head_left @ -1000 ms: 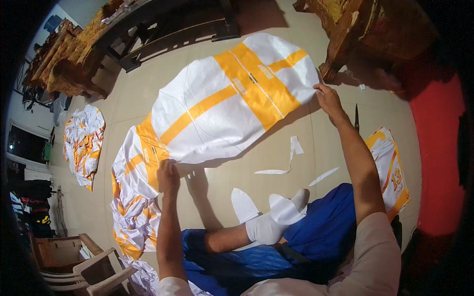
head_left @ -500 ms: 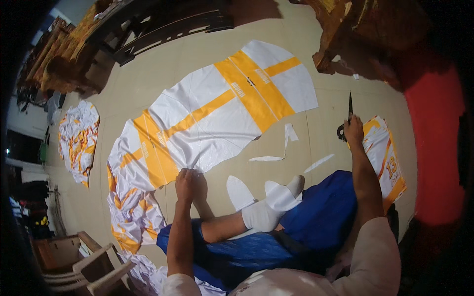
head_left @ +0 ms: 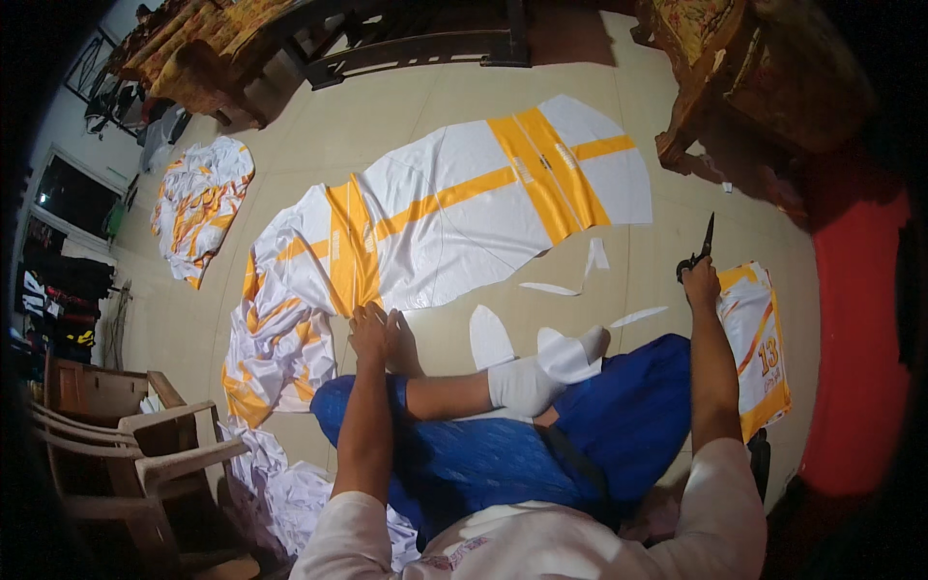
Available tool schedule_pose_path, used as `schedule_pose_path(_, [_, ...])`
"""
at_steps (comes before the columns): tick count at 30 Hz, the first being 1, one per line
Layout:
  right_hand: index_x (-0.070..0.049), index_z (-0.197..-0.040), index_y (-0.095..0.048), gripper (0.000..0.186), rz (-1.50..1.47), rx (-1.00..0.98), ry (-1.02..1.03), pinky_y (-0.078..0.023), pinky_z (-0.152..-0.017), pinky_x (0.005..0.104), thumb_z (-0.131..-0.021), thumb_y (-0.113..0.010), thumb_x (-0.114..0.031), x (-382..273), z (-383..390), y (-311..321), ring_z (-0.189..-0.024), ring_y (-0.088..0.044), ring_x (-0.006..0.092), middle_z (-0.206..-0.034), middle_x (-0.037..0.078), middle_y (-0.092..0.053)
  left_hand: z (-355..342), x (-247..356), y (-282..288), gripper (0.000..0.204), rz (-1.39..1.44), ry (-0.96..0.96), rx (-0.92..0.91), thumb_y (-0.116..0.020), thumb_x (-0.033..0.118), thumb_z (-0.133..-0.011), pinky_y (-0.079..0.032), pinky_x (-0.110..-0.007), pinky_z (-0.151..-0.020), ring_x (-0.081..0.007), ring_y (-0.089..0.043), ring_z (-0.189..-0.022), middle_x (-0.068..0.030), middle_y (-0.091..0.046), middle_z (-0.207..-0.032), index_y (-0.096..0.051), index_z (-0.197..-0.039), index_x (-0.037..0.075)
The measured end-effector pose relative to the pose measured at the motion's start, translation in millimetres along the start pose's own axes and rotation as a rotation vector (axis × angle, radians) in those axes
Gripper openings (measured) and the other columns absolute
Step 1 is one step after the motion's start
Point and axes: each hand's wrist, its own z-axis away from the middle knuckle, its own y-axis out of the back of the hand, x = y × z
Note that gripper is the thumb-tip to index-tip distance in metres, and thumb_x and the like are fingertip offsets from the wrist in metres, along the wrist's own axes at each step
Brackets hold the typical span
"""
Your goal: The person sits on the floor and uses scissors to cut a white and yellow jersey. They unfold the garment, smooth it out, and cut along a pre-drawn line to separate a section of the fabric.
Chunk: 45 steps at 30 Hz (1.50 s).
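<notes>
Across a beige tiled floor (head_left: 667, 251), a long white cloth with orange bands (head_left: 464, 222) is lying spread out, its left end running into crumpled folds. Beyond it a dark wooden frame (head_left: 515, 39) is standing, while a red surface (head_left: 851, 338) is bordering the right side. The left hand (head_left: 370, 333) is resting at the cloth's near edge; I cannot tell whether its grip is pinching fabric, the fingertips being too small to make out. The grip of the right hand (head_left: 700, 285) is holding black scissors (head_left: 707, 246), partly hiding their handles, near a stack of white-and-orange printed pieces (head_left: 759, 338). The dark rim of the view is cutting off a carved wooden seat (head_left: 715, 82) at upper right, and dark garments (head_left: 72, 280) at far left are blurring into shadow.
</notes>
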Motion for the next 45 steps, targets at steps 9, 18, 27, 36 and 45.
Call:
schedule_pose_path(9, [-0.008, -0.115, -0.061, 0.035, -1.628, -0.538, -0.388, -0.054, -0.068, 0.0323, -0.089, -0.067, -0.03, -11.0, -21.5, -35.3, -0.086, -0.065, 0.0222, -0.102, 0.01, -0.065, 46.0, 62.0, -16.0, 0.065, 0.225, -0.497, 0.01, -0.065, 0.044, -0.084, -0.043, -0.055, -0.098, -0.0406, -0.048, -0.126, -0.0261, -0.047, -0.138, -0.051, -0.132, 0.002])
schedule_pose_path(18, [-0.002, -0.101, -0.064, 0.025, -2.062, -0.553, 0.179, -0.056, -0.083, 0.0349, -0.087, -0.069, -0.022, -67.9, 123.2, 64.4, -0.088, -0.069, 0.0242, -0.097, 0.013, -0.069, 104.2, 149.4, -71.4, 0.037, 0.655, -0.474, -0.364, -0.072, 0.031, -0.082, -0.055, -0.05, -0.072, -0.0445, -0.067, -0.077, -0.0239, -0.067, -0.086, -0.067, -0.104, 0.002])
schedule_pose_path(27, [-0.001, -0.107, -0.055, 0.033, -1.977, -0.252, 0.217, -0.054, -0.083, 0.0335, -0.085, -0.069, -0.02, -27.0, 139.5, 83.2, -0.084, -0.067, 0.023, -0.093, 0.012, -0.066, 119.1, 216.4, 5.3, 0.048, 0.412, -1.031, -0.448, -0.073, 0.029, -0.083, -0.055, -0.041, -0.069, -0.0337, -0.066, -0.072, -0.021, -0.064, -0.105, -0.057, -0.119, 0.001])
schedule_pose_path(36, [-0.002, -0.104, -0.057, 0.024, -2.063, -0.043, 0.118, -0.053, -0.084, 0.0357, -0.085, -0.067, -0.014, 0.3, 124.7, 82.4, -0.085, -0.066, 0.0233, -0.093, 0.012, -0.066, 61.2, 144.1, -1.1, 0.012, 0.443, -0.663, -0.225, -0.062, 0.01, -0.082, -0.052, -0.042, -0.072, -0.0352, -0.067, -0.077, -0.0178, -0.068, -0.083, -0.066, -0.084, -0.001])
schedule_pose_path(45, [-0.002, -0.107, -0.055, 0.027, -2.082, -0.044, 0.164, -0.053, -0.083, 0.0368, -0.084, -0.065, -0.012, -14.7, 121.1, 79.0, -0.084, -0.067, 0.0236, -0.094, 0.013, -0.066, 120.3, 199.0, -54.7, 0.033, 0.447, -0.566, -0.299, -0.077, 0.026, -0.073, -0.053, -0.044, -0.078, -0.0401, -0.063, -0.087, -0.0197, -0.063, -0.09, -0.065, -0.094, 0.004])
